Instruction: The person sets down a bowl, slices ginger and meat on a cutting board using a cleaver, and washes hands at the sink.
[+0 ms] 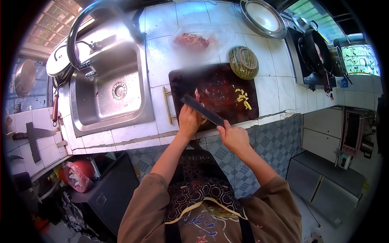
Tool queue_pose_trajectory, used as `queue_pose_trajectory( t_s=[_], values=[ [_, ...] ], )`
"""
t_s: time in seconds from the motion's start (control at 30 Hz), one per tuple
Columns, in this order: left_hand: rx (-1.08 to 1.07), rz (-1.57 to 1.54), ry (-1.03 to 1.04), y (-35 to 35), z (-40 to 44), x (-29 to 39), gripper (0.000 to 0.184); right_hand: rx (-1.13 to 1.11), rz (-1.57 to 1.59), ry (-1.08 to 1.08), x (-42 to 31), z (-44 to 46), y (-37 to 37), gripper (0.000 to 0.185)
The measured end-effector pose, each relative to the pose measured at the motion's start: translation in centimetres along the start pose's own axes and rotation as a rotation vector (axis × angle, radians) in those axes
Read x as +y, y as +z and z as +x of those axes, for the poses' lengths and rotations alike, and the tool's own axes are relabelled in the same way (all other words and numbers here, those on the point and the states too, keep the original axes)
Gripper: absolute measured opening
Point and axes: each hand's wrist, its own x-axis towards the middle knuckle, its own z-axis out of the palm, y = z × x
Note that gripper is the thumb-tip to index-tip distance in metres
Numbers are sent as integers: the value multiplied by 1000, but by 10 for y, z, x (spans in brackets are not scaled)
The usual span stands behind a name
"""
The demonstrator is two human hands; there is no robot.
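My right hand (235, 139) is closed round the handle of a kitchen knife (202, 110), whose broad dark blade slants up to the left over the cutting board (186, 79). Close beside the blade, my left hand (189, 121) presses its curled fingers down at the board's left part. A small piece of pinkish meat (197, 94) shows just past the blade by those fingers; the rest of it is hidden. Chopped yellow pieces (243, 99), perhaps ginger or garlic, lie at the board's right side. Wet reddish smears cover its middle.
Behind the board, more raw meat (192, 41) lies on a clear plastic bag. An upturned green patterned bowl (243, 62) overlaps the board's back right corner. The steel sink (109, 85) is to the left, and a stove with a black pan (314, 50) stands right.
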Motion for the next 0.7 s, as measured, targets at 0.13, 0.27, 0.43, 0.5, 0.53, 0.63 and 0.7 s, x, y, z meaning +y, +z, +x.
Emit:
queue_pose_trajectory(
  t_s=[0.13, 0.27, 0.43, 0.5, 0.53, 0.63, 0.7],
  values=[
    [-17, 2, 17, 0, -1, -2, 37, 58, 51, -108, -31, 41, 12, 41],
    [-70, -37, -15, 11, -19, -8, 37, 114, 73, -210, -68, 81, 23, 42],
    [43, -129, -34, 3, -7, -5, 24, 102, 116, -145, -43, 59, 11, 43],
    [93, -135, -71, -5, -5, 0, 22, 55, 172, -63, -16, 47, 4, 43],
    [129, -145, -109, -7, -7, 3, 20, 58, 202, -24, -4, 41, 2, 44],
    [128, -158, -158, -14, -26, 8, 20, 160, 154, -24, 12, 27, -2, 45],
    [96, -149, -159, -15, -35, 9, 26, 140, 106, -84, 7, 15, -10, 45]
  ],
)
